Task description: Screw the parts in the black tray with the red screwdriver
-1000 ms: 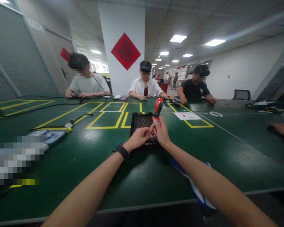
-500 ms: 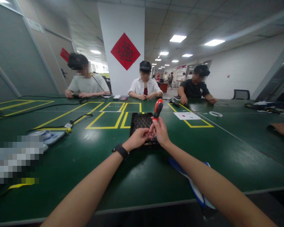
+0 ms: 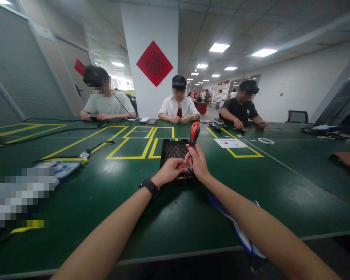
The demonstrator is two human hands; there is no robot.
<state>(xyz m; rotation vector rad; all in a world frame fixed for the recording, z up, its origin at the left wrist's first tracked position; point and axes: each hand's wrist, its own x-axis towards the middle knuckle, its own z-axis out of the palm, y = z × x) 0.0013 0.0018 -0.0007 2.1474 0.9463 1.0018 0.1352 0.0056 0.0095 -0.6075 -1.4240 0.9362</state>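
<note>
Green counter (image 3: 163, 221) with yellow tape outlines; screwdriver (image 3: 195, 135) held above a black tray (image 3: 175, 149) by the right hand (image 3: 198, 161).

Right hand: fingers closed around the lower part of the red-and-black handle, shaft pointing down into the tray, handle top leaning slightly right. Left hand (image 3: 172, 169): fingers drawn narrow beside the shaft, over the near part of the tray; whether they grip a small part cannot be told. Tray: on the counter, beneath both hands and extending beyond them. Black wristband (image 3: 149, 187): on the left wrist, behind the left hand. Paper sheet (image 3: 232, 143): beyond and to the right of the right hand. White ring (image 3: 266, 140): farther right of the same hand. Blue-and-white item (image 3: 243, 235): nearer than the right hand, partly under the right forearm.
</note>
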